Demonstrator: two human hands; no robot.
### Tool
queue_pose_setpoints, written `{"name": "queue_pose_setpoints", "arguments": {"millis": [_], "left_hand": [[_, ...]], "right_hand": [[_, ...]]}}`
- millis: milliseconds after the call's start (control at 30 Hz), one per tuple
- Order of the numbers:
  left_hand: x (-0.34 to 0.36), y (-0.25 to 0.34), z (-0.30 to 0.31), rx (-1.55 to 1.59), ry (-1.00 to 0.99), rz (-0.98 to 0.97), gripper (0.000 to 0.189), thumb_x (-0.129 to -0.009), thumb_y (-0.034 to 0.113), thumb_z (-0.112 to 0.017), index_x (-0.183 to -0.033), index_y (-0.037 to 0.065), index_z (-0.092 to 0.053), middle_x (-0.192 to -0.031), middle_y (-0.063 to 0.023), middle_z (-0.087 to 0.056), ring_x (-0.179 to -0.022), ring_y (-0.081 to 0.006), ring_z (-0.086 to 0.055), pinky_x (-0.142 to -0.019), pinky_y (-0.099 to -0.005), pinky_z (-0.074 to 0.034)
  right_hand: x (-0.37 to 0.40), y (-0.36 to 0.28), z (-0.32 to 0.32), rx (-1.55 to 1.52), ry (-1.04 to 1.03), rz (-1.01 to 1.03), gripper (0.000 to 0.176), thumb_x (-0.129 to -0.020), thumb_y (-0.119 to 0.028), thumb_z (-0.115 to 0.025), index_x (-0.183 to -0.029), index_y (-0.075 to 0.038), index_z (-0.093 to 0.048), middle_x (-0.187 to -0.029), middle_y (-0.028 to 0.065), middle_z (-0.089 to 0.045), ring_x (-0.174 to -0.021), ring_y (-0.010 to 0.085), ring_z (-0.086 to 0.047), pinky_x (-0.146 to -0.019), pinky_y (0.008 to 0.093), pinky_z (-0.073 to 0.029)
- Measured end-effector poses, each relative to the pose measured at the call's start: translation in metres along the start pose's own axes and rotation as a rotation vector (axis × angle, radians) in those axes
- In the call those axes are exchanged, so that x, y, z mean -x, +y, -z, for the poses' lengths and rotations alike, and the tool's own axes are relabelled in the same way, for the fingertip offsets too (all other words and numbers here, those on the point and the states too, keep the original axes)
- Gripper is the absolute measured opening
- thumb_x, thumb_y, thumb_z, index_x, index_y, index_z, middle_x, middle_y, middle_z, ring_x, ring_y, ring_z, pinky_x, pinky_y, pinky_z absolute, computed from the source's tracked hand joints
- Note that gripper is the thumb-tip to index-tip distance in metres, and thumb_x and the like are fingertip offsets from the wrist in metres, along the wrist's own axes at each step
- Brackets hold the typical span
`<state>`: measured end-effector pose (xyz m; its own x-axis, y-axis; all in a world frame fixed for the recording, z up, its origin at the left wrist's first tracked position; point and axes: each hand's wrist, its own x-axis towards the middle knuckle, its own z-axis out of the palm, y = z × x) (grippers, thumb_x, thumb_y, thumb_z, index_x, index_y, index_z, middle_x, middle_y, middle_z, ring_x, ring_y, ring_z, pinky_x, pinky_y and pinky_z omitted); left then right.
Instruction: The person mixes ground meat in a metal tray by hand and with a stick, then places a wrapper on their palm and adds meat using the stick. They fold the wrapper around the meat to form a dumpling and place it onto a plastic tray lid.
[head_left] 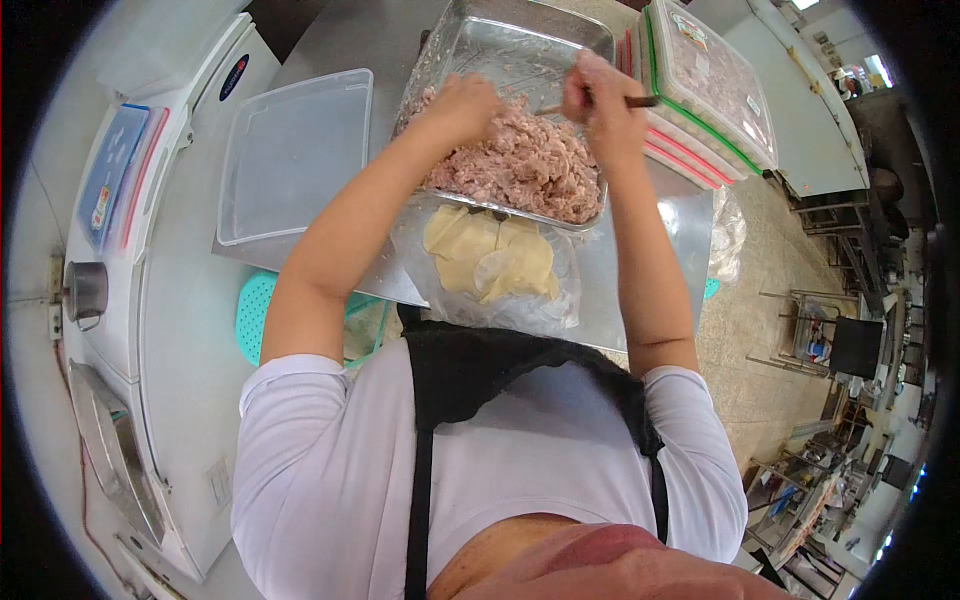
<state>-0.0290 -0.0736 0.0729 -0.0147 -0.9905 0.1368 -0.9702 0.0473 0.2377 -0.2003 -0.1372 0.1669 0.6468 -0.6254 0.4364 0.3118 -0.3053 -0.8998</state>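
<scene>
Gripping handle (645, 101), right hand (606, 108); left hand (468, 104) curled

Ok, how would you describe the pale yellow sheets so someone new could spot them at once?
Find the metal table with the big metal pan of ground meat. Just beyond the pan's edge nearest the person, look among crumpled clear plastic. The overlapping sheets there are thin and roundish, their pale yellow standing out from pink meat and see-through plastic.

Glossy metal tray (525, 40), rough minced meat (525, 168).
</scene>
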Motion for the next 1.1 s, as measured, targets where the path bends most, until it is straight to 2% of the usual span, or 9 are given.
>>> {"name": "queue_pose_setpoints", "arguments": {"millis": [200, 267, 400, 500, 767, 867, 967, 1033, 1100], "left_hand": [[0.003, -0.021, -0.024, -0.033, -0.239, 0.316, 0.025, -0.075, 0.024, -0.072, -0.097, 0.013, -0.069, -0.11, -0.0159, -0.06, -0.115, -0.0307, -0.049, -0.098, -0.0446, -0.036], [0.013, -0.028, -0.039, 0.012, -0.008, 0.187, 0.028, -0.074, 0.024, -0.073, -0.097, 0.01, -0.068, -0.114, -0.0159, -0.058, -0.117, -0.032, -0.047, -0.099, -0.0454, -0.035], [0.007, -0.022, -0.037, -0.01, -0.047, 0.067, 0.035, -0.074, 0.024, -0.073, -0.104, 0.009, -0.065, -0.118, -0.0158, -0.055, -0.12, -0.0342, -0.045, -0.103, -0.0474, -0.033], [0.004, -0.009, -0.035, -0.023, -0.089, -0.02, 0.036, -0.075, 0.025, -0.073, -0.106, 0.008, -0.064, -0.123, -0.0142, -0.053, -0.123, -0.0335, -0.043, -0.108, -0.0477, -0.029], [0.013, -0.044, -0.034, 0.125, -0.106, -0.016, 0.035, -0.084, 0.029, -0.065, -0.114, 0.011, -0.065, -0.13, -0.0155, -0.052, -0.124, -0.0335, -0.044, -0.106, -0.0456, -0.031], [0.012, -0.057, -0.01, 0.183, -0.103, -0.047, 0.032, -0.087, 0.029, -0.061, -0.114, 0.013, -0.065, -0.124, -0.0147, -0.057, -0.117, -0.0325, -0.05, -0.101, -0.0436, -0.036], [0.018, -0.066, 0.003, 0.475, -0.076, 0.021, 0.028, -0.087, 0.027, -0.06, -0.113, 0.017, -0.067, -0.114, -0.0118, -0.063, -0.11, -0.0301, -0.055, -0.097, -0.0441, -0.039], [0.019, -0.066, -0.002, 0.327, -0.018, 0.002, 0.027, -0.087, 0.027, -0.061, -0.111, 0.017, -0.067, -0.111, -0.0103, -0.064, -0.108, -0.0288, -0.056, -0.096, -0.0435, -0.04], [0.019, -0.062, 0.003, 0.177, 0.053, -0.009, 0.026, -0.086, 0.026, -0.062, -0.109, 0.018, -0.068, -0.107, -0.0088, -0.065, -0.106, -0.0275, -0.057, -0.095, -0.043, -0.04]], "right_hand": [[0.02, 0.155, 0.006, 0.13, 0.171, -0.183, 0.04, -0.091, -0.033, -0.057, -0.062, -0.006, -0.054, -0.054, -0.0007, -0.046, -0.053, 0.0089, -0.043, -0.049, 0.0266, -0.035], [0.006, 0.148, 0.026, 0.051, 0.123, -0.278, 0.041, -0.091, -0.033, -0.057, -0.061, -0.006, -0.053, -0.053, -0.0001, -0.046, -0.05, 0.0096, -0.043, -0.048, 0.0272, -0.034], [-0.015, 0.098, 0.046, -0.257, 0.038, -0.437, 0.043, -0.092, -0.034, -0.055, -0.059, -0.006, -0.051, -0.051, 0.001, -0.045, -0.044, 0.0112, -0.042, -0.044, 0.028, -0.033], [-0.019, 0.039, 0.012, -0.185, 0.108, -0.222, 0.045, -0.094, -0.033, -0.052, -0.057, -0.009, -0.042, -0.048, 0.0, -0.034, -0.041, 0.0123, -0.031, -0.042, 0.0292, -0.023], [-0.008, 0.092, 0.001, -0.249, 0.016, -0.545, 0.044, -0.093, -0.032, -0.053, -0.057, -0.009, -0.043, -0.048, 0.0, -0.035, -0.041, 0.0122, -0.033, -0.042, 0.0284, -0.024], [-0.024, 0.033, -0.018, 0.074, -0.005, -0.224, 0.044, -0.092, -0.033, -0.053, -0.056, -0.009, -0.045, -0.049, 0.0007, -0.04, -0.043, 0.0113, -0.036, -0.043, 0.0272, -0.026], [-0.026, 0.049, -0.028, 0.016, 0.12, -0.24, 0.044, -0.091, -0.034, -0.054, -0.056, -0.009, -0.048, -0.05, 0.0013, -0.043, -0.044, 0.011, -0.04, -0.044, 0.0261, -0.028], [-0.008, 0.101, -0.015, 0.257, 0.054, -0.325, 0.044, -0.091, -0.035, -0.054, -0.057, -0.009, -0.048, -0.05, 0.0014, -0.043, -0.044, 0.0111, -0.041, -0.044, 0.0257, -0.029], [-0.006, 0.118, -0.004, -0.142, 0.005, -0.592, 0.044, -0.092, -0.036, -0.054, -0.057, -0.009, -0.048, -0.049, 0.0013, -0.043, -0.044, 0.0114, -0.041, -0.043, 0.026, -0.03]]}}
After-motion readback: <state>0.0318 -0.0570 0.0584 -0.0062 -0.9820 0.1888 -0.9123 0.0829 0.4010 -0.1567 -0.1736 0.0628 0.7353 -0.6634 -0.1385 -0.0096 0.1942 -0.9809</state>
